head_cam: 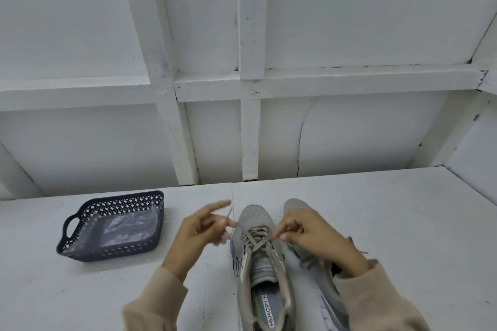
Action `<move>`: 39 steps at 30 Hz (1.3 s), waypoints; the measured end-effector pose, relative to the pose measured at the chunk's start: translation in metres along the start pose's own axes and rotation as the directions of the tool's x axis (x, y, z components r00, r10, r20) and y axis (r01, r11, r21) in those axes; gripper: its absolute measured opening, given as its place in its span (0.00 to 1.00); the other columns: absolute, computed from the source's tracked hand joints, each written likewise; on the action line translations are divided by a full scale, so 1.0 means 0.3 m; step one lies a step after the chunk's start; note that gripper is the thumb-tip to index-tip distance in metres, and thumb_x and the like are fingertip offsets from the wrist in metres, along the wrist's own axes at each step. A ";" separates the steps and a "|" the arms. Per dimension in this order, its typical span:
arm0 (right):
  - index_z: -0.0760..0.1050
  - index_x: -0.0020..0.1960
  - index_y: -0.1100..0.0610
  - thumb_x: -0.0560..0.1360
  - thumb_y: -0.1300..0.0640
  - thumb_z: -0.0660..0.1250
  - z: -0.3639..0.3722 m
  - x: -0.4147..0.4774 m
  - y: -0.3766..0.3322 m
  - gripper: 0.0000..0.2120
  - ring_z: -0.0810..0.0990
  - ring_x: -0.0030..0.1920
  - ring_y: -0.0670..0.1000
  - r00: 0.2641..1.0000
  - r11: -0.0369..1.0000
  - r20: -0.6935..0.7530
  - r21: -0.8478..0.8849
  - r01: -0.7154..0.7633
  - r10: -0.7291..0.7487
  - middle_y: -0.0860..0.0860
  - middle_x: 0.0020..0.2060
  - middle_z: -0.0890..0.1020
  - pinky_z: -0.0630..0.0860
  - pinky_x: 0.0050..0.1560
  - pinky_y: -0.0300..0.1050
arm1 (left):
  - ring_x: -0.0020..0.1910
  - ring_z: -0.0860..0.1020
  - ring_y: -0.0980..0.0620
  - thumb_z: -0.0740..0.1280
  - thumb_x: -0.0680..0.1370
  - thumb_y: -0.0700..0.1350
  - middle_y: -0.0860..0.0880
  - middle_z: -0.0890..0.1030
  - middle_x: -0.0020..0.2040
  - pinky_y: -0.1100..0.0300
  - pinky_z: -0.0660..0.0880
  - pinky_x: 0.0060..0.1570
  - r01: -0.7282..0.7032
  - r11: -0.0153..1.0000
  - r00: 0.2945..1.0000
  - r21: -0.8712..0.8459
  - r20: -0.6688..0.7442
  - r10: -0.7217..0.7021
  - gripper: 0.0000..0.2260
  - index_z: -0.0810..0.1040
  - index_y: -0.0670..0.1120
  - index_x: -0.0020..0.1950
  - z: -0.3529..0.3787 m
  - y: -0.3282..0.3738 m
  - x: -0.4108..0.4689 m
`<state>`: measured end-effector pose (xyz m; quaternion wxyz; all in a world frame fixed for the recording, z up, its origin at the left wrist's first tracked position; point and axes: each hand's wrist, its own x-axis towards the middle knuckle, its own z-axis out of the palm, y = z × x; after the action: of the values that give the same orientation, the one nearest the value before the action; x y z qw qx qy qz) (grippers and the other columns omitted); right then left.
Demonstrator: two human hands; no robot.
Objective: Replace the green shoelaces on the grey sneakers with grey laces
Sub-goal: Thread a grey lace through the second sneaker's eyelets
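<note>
Over the near shoe [258, 239], left hand [196, 234] and right hand [309, 236] each pinch a lace [255, 243] end; uneven pull could leave ends unequal or slip an eyelet.

Both hands, left hand [200, 231] and right hand [313, 236], pinch grey lace [255, 240] ends over a sneaker [259, 258].

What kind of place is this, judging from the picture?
Probably a plain workshop or shed-like workroom, not a living room. The signs: a white-painted plank wall with bare framing, a white-painted worktable, and a dark perforated plastic basket for supplies.
</note>
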<state>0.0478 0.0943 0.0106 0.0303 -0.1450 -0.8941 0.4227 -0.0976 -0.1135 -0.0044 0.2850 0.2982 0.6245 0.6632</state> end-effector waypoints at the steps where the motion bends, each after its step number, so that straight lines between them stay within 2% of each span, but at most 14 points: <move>1: 0.82 0.37 0.39 0.73 0.63 0.71 0.020 -0.011 0.018 0.18 0.77 0.35 0.44 0.999 0.999 0.010 0.009 -0.043 0.043 0.48 0.36 0.82 0.76 0.39 0.42 | 0.35 0.78 0.51 0.71 0.74 0.45 0.42 0.84 0.44 0.62 0.74 0.34 0.037 0.999 0.999 0.033 0.015 -0.037 0.13 0.80 0.46 0.58 -0.002 -0.026 -0.015; 5: 0.81 0.38 0.41 0.73 0.64 0.71 0.056 -0.050 0.038 0.17 0.78 0.33 0.39 0.998 0.998 -0.043 0.051 -0.048 0.050 0.44 0.33 0.82 0.75 0.39 0.35 | 0.33 0.75 0.55 0.73 0.73 0.47 0.46 0.84 0.41 0.65 0.70 0.31 0.105 0.985 0.994 0.136 -0.032 -0.102 0.05 0.85 0.48 0.47 0.008 -0.079 -0.059; 7: 0.82 0.39 0.43 0.73 0.64 0.71 0.058 -0.058 0.035 0.15 0.78 0.33 0.39 0.997 0.996 -0.053 0.075 -0.043 0.047 0.42 0.31 0.82 0.74 0.39 0.34 | 0.31 0.74 0.56 0.71 0.74 0.42 0.49 0.83 0.37 0.66 0.68 0.30 0.116 0.978 0.993 0.176 -0.042 -0.111 0.04 0.86 0.48 0.45 0.017 -0.082 -0.066; 11: 0.84 0.42 0.48 0.73 0.64 0.71 0.059 -0.064 0.032 0.11 0.78 0.33 0.42 0.997 0.991 -0.052 0.128 -0.045 0.052 0.50 0.35 0.84 0.76 0.39 0.36 | 0.28 0.73 0.58 0.71 0.74 0.39 0.55 0.80 0.29 0.69 0.67 0.30 0.113 0.956 0.994 0.270 -0.018 -0.112 0.04 0.85 0.44 0.46 0.039 -0.078 -0.066; 14: 0.85 0.43 0.51 0.72 0.65 0.71 0.066 -0.065 0.030 0.09 0.78 0.33 0.42 0.997 0.991 -0.061 0.126 -0.042 0.050 0.51 0.36 0.85 0.75 0.39 0.36 | 0.29 0.75 0.56 0.74 0.71 0.39 0.52 0.82 0.32 0.70 0.69 0.31 0.110 0.952 0.994 0.287 -0.017 -0.109 0.03 0.85 0.44 0.43 0.044 -0.070 -0.062; 16: 0.84 0.41 0.49 0.72 0.64 0.71 0.071 -0.065 0.030 0.10 0.77 0.34 0.43 0.996 0.994 -0.070 0.101 -0.048 0.055 0.51 0.36 0.84 0.75 0.40 0.38 | 0.30 0.76 0.55 0.75 0.70 0.39 0.49 0.83 0.35 0.69 0.70 0.32 0.099 0.946 0.995 0.308 -0.005 -0.103 0.03 0.85 0.46 0.41 0.043 -0.068 -0.061; 20: 0.84 0.42 0.48 0.72 0.63 0.71 0.077 -0.056 0.027 0.10 0.78 0.38 0.44 0.997 0.999 -0.055 0.015 -0.045 0.046 0.47 0.38 0.83 0.74 0.42 0.35 | 0.31 0.75 0.58 0.75 0.71 0.41 0.51 0.84 0.39 0.68 0.70 0.35 0.042 0.909 0.995 0.414 0.062 -0.075 0.05 0.84 0.51 0.40 0.034 -0.064 -0.061; 23: 0.85 0.44 0.49 0.72 0.62 0.70 0.079 -0.050 0.018 0.09 0.80 0.39 0.45 0.997 0.998 -0.051 -0.031 -0.057 0.055 0.47 0.39 0.83 0.76 0.44 0.37 | 0.32 0.74 0.59 0.74 0.72 0.42 0.56 0.83 0.39 0.69 0.70 0.36 -0.031 0.852 0.993 0.522 0.111 -0.032 0.06 0.84 0.55 0.41 0.021 -0.058 -0.060; 28: 0.81 0.39 0.45 0.72 0.63 0.70 0.080 -0.054 0.010 0.12 0.81 0.40 0.52 0.995 0.997 -0.066 -0.020 -0.074 0.072 0.51 0.38 0.85 0.78 0.44 0.45 | 0.37 0.76 0.60 0.73 0.73 0.45 0.61 0.82 0.40 0.71 0.70 0.39 -0.118 0.730 0.988 0.673 0.152 0.019 0.06 0.83 0.57 0.41 0.021 -0.047 -0.053; 33: 0.81 0.40 0.47 0.72 0.63 0.69 0.080 -0.060 -0.004 0.11 0.81 0.41 0.51 0.997 0.996 -0.055 -0.054 -0.065 0.062 0.50 0.39 0.84 0.77 0.45 0.45 | 0.39 0.76 0.63 0.69 0.75 0.48 0.63 0.78 0.39 0.69 0.70 0.42 -0.189 0.554 0.978 0.811 0.205 0.034 0.04 0.81 0.59 0.43 0.037 -0.039 -0.042; 37: 0.83 0.45 0.53 0.72 0.63 0.67 0.083 -0.055 -0.020 0.08 0.78 0.39 0.46 0.998 0.989 -0.042 -0.133 -0.057 0.052 0.49 0.39 0.83 0.73 0.43 0.37 | 0.37 0.73 0.65 0.67 0.77 0.50 0.65 0.74 0.39 0.67 0.71 0.43 -0.235 0.452 0.968 0.861 0.250 0.029 0.03 0.81 0.57 0.46 0.053 -0.024 -0.027; 39: 0.84 0.46 0.54 0.73 0.64 0.67 0.091 -0.049 -0.028 0.09 0.75 0.36 0.42 0.998 0.984 -0.044 -0.173 -0.045 0.038 0.45 0.35 0.80 0.70 0.39 0.31 | 0.39 0.74 0.64 0.67 0.76 0.49 0.64 0.74 0.40 0.66 0.72 0.44 -0.258 0.423 0.961 0.869 0.277 0.016 0.04 0.81 0.57 0.48 0.062 -0.017 -0.019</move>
<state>0.0551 0.0646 0.0005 0.0270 -0.1741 -0.9235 0.3407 -0.0799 -0.1053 -0.0088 0.0969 0.5271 0.8171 0.2122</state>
